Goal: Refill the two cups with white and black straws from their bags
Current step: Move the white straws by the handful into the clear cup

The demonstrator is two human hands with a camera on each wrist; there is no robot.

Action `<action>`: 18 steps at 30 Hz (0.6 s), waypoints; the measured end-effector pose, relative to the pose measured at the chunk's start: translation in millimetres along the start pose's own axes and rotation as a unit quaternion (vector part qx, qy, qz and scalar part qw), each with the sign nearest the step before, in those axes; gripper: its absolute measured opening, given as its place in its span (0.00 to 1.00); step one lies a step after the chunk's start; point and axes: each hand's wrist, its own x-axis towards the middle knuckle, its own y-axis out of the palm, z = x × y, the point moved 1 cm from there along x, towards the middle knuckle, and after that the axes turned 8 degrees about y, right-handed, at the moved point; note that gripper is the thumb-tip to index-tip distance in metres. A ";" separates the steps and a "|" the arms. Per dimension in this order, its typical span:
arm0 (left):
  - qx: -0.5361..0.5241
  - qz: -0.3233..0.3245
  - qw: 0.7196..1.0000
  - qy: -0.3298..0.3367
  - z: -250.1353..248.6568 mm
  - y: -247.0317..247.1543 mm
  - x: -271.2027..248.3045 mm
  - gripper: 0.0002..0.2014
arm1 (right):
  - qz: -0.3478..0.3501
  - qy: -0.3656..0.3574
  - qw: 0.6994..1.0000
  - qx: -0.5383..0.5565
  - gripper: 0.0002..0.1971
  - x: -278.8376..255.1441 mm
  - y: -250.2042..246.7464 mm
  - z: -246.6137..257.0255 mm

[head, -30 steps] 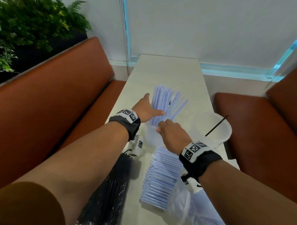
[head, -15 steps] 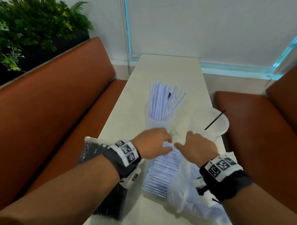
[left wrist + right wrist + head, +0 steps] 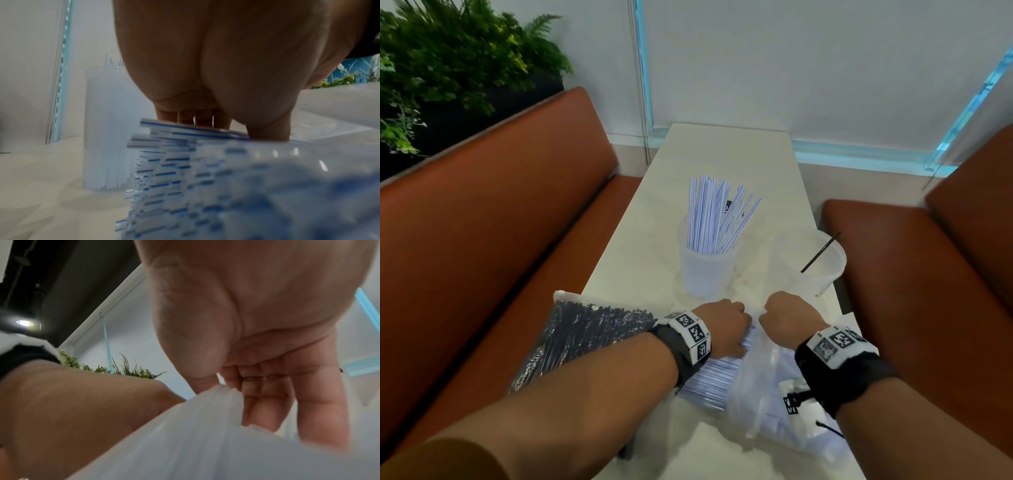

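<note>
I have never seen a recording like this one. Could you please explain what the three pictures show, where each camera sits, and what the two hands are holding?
There is no machine here. A person works with two bare hands, and each wrist wears a black band with printed markers. The wide picture comes from a camera on the head, looking down at a pale table. The other two come from small cameras on the wrists, looking along the palm to the fingers, so the hand fills them.

On the table stand a cup full of striped straws and a second cup with one black straw. A bag of black straws lies at the left.

The left hand pinches a few straws at the top of the striped pile. The right hand pinches the edge of the clear plastic bag that partly covers that pile.
</note>
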 end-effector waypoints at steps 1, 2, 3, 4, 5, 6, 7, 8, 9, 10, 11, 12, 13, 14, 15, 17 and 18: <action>-0.001 0.005 1.000 0.002 -0.4 0.6 0.2 0.24 | 0.003 -0.001 1.000 -0.002 0.10 -0.5 -0.7 0.3; -0.001 0.008 1.000 0.003 -1.2 1.5 0.6 0.24 | 0.004 -0.003 1.000 -0.004 0.11 -1.2 -1.6 0.5; 0.000 0.008 1.000 0.004 -1.5 2.2 0.8 0.24 | 0.003 -0.005 1.000 -0.007 0.11 -1.9 -2.9 1.1; 0.004 0.004 1.000 0.008 -2.1 3.0 1.0 0.23 | -0.001 -0.007 1.000 -0.011 0.12 -3.2 -4.3 1.7; 0.012 0.000 1.000 0.013 -2.8 3.2 1.0 0.21 | -0.006 -0.008 1.000 -0.014 0.14 -5.1 -6.2 1.8; 0.025 -0.003 1.000 0.019 -3.2 3.5 0.8 0.21 | -0.009 -0.009 1.000 -0.016 0.16 -7.3 -8.0 2.5; 0.040 -0.004 0.999 0.022 -3.4 3.3 0.0 0.21 | -0.009 -0.012 1.000 -0.016 0.19 -9.3 -9.6 3.1; 0.053 -0.006 0.998 0.023 -3.4 3.0 -1.3 0.22 | -0.006 -0.017 1.000 -0.016 0.20 -11.0 -10.9 3.8; 0.063 -0.008 0.998 0.020 -3.0 2.0 -2.8 0.23 | -0.002 -0.021 1.000 -0.016 0.21 -12.2 -11.8 4.3; 0.071 -0.010 0.997 0.015 -1.8 0.4 -4.4 0.23 | 0.000 -0.021 1.000 -0.015 0.21 -13.2 -13.0 4.8; 0.080 -0.014 0.997 0.011 -0.3 -1.7 -6.5 0.22 | 0.001 -0.019 1.000 -0.014 0.21 -13.9 -14.5 4.7; 0.091 -0.017 0.996 0.009 2.5 -4.2 -9.1 0.19 | 0.002 -0.015 1.000 -0.013 0.20 -14.6 -16.0 4.4; 0.102 -0.019 0.995 0.006 6.7 -7.5 -12.9 0.16 | 0.004 -0.011 1.000 -0.013 0.20 -14.7 -17.4 4.0; 0.111 -0.022 0.994 0.002 12.0 -11.2 -18.3 0.14 | 0.005 -0.009 1.000 -0.014 0.20 -14.9 -18.4 3.5; 0.117 -0.025 0.993 -0.004 19.1 -15.2 -25.6 0.12 | 0.007 -0.009 1.000 -0.017 0.20 -14.4 -18.8 3.1; 0.122 -0.027 0.992 -0.007 38.0 -21.1 -43.2 0.13 | 0.015 -0.010 1.000 -0.017 0.20 -12.3 -17.6 2.1; 0.125 -0.027 0.992 -0.009 49.0 -23.0 -52.8 0.13 | 0.017 -0.010 1.000 -0.012 0.20 -10.2 -15.8 1.7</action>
